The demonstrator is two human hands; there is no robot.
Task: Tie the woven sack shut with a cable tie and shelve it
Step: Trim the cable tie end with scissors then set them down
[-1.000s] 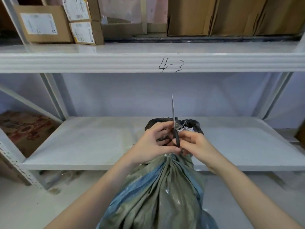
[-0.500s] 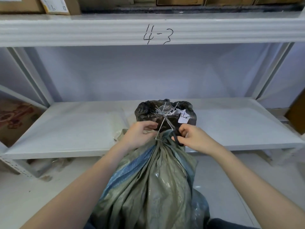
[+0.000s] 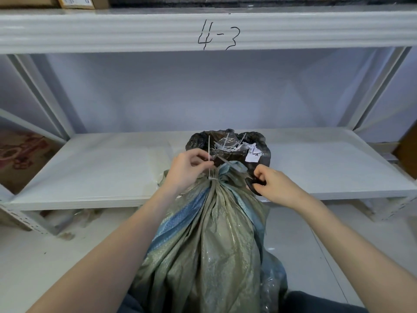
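Note:
A grey-green woven sack [image 3: 209, 245] with blue stripes stands on the floor in front of me, its neck gathered. A white cable tie [image 3: 210, 163] is cinched around the neck, and its long tail sticks straight up. My left hand [image 3: 187, 170] pinches that tail just above the neck. My right hand [image 3: 273, 184] grips the black handles of a pair of scissors [image 3: 234, 166], whose blades point left towards the tail. The white lower shelf [image 3: 101, 168] lies just behind the sack.
A black plastic bag [image 3: 228, 143] holding cut tie ends and a paper slip sits on the shelf behind the sack. The beam above is marked "4-3" [image 3: 217, 35]. Cardboard boxes [image 3: 76, 1] stand on the upper shelf. A patterned box [image 3: 18, 154] is at left.
The scissors, held upright a second ago, are now lowered and angled left at the tie. My hands have moved apart, and my left hand now pinches the tie's upright tail. My view has tilted down.

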